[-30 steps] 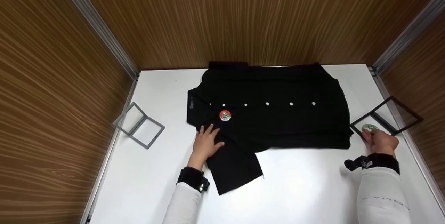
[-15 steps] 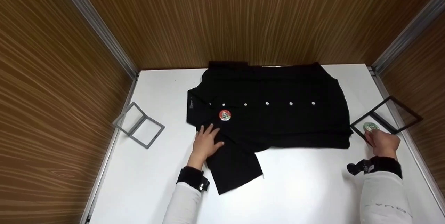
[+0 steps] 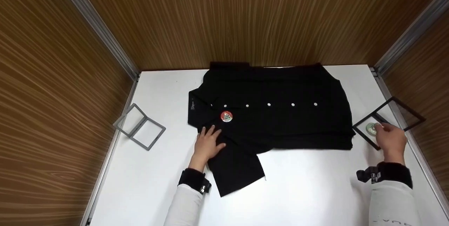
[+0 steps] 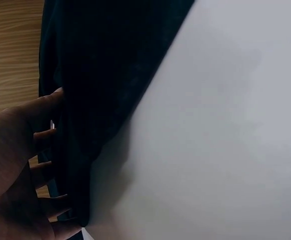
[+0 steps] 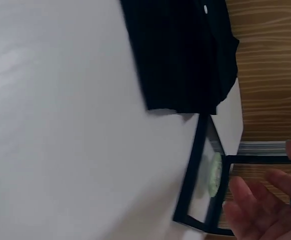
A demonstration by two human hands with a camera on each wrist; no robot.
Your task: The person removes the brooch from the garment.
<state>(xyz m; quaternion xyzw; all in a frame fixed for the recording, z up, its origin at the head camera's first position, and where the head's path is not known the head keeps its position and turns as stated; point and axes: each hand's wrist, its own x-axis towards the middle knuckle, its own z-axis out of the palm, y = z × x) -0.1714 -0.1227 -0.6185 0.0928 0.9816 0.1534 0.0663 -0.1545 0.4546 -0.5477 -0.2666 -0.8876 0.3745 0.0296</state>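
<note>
My left hand (image 3: 207,146) rests with spread fingers on the black button shirt (image 3: 280,124), near the collar and sleeve. In the left wrist view its fingers touch the dark cloth. A red round badge (image 3: 226,116) with a tree picture lies on the shirt's chest. At the far right, my right hand (image 3: 391,140) is beside a green round badge (image 3: 371,129) within the black hinged frame (image 3: 364,136). The right wrist view shows the fingers (image 5: 241,192) loosely bent and apart from the green badge (image 5: 215,175), with nothing held.
A grey hinged frame (image 3: 148,133) with clear panes stands opened on the left of the white table (image 3: 301,184). Wood-grain walls (image 3: 245,19) with metal edge rails enclose the left, back and right sides. The shirt's hem lies close to the black frame.
My right hand has let go of the green badge and drawn back slightly to the right and toward me. The badge stays at the black frame. My left hand keeps still.
</note>
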